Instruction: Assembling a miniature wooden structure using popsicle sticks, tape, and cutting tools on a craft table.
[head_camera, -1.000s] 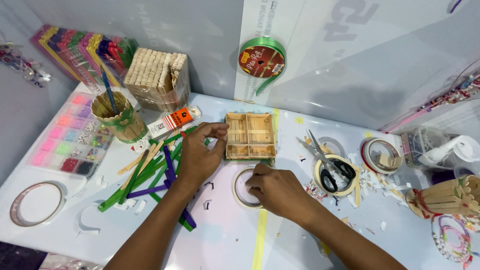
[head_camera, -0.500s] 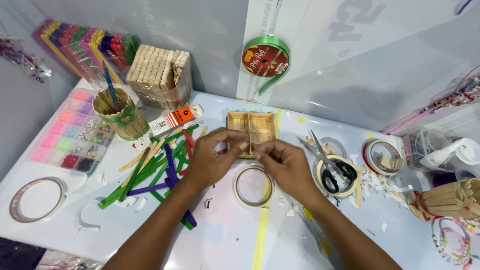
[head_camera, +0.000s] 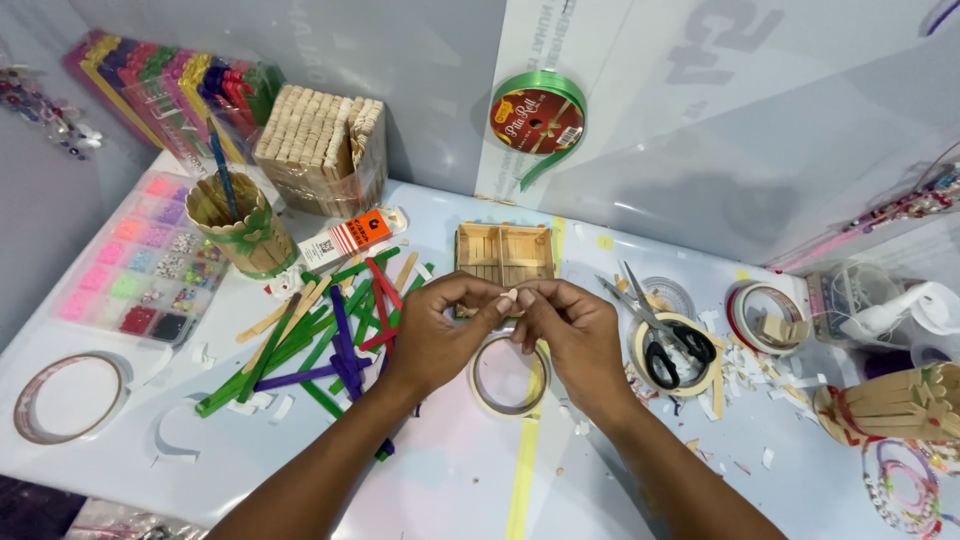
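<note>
My left hand (head_camera: 440, 335) and my right hand (head_camera: 575, 335) meet at the fingertips, thumbs and forefingers pinched together. Whether anything small lies between them is hidden. They hover over the near edge of a square tray (head_camera: 505, 250) built from bare wooden craft sticks, which lies flat on the white table (head_camera: 440, 480). Just below the hands lies a ring of clear tape (head_camera: 482, 385). A heap of green, purple and red craft sticks (head_camera: 330, 335) lies left of my left hand.
A glue tube (head_camera: 345, 238), a stick-built cup (head_camera: 235, 225), a bundle of plain sticks (head_camera: 325, 150) and a bead box (head_camera: 135, 270) stand at the left. Scissors (head_camera: 665, 345) rest on tape rolls at the right. A green ribbon spool (head_camera: 537, 118) leans against the back wall.
The wooden tray, lifted and tilted between both hands half a second ago, lies flat on the table again. Both hands have drawn together, fingertips pinched in front of it.
</note>
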